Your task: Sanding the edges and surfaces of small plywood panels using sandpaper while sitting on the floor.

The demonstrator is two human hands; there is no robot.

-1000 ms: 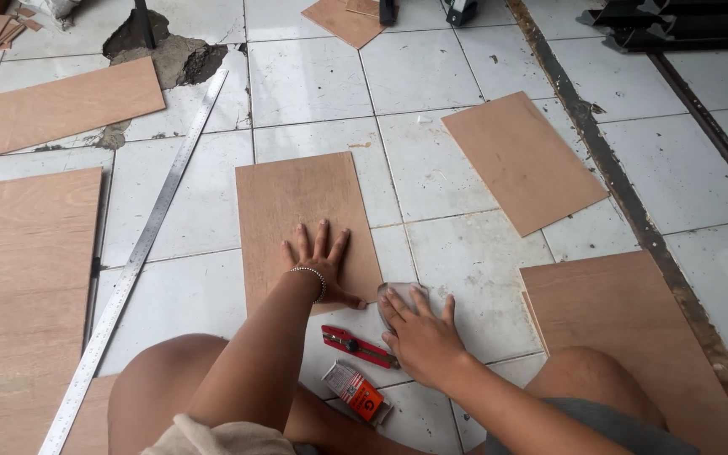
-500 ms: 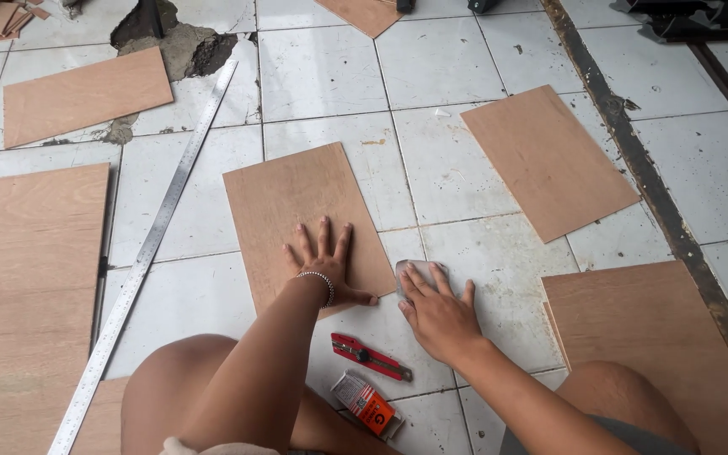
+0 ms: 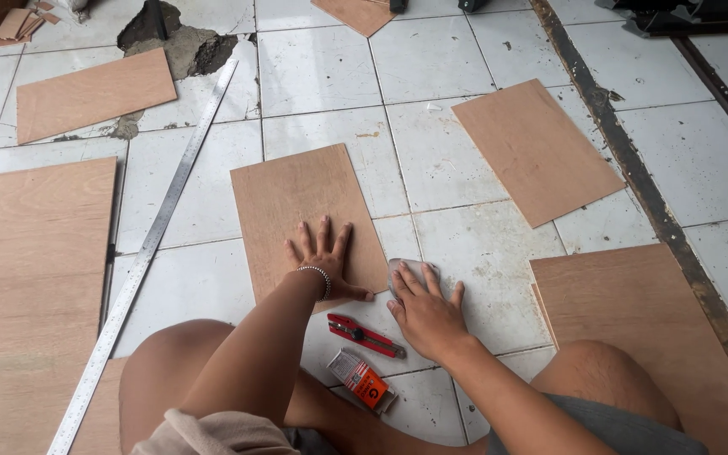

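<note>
A white tiled floor (image 3: 322, 76) with dark grout lines carries everything, and a patch of it is broken open to grey rubble (image 3: 174, 42) near its far left corner. The largest piece on it is a big sheet of light brown plywood (image 3: 31, 286) along the left edge, with a long steel ruler (image 3: 149, 244) lying at a slant just beside its right side. Another large plywood sheet (image 3: 642, 329) lies at the right near corner, partly under the person's knee, and a medium rectangular plywood panel (image 3: 537, 152) rests tilted further up on the right, beside a dark strip (image 3: 634, 168) running across the floor. A similar panel (image 3: 94, 93) lies at the far left. In the middle lies the thin rectangular plywood board (image 3: 305, 211); the left hand (image 3: 322, 265) presses flat on its near end, fingers spread, gripping nothing. Just beside the board's near right corner, the right hand (image 3: 427, 312) lies open over a small grey block (image 3: 410, 271), fingers resting on top of it rather than closed round it. Between the two forearms, nearer the person, lie a red and black utility knife (image 3: 364, 334) and, smallest, an orange and grey small box (image 3: 362, 379), both untouched.
</note>
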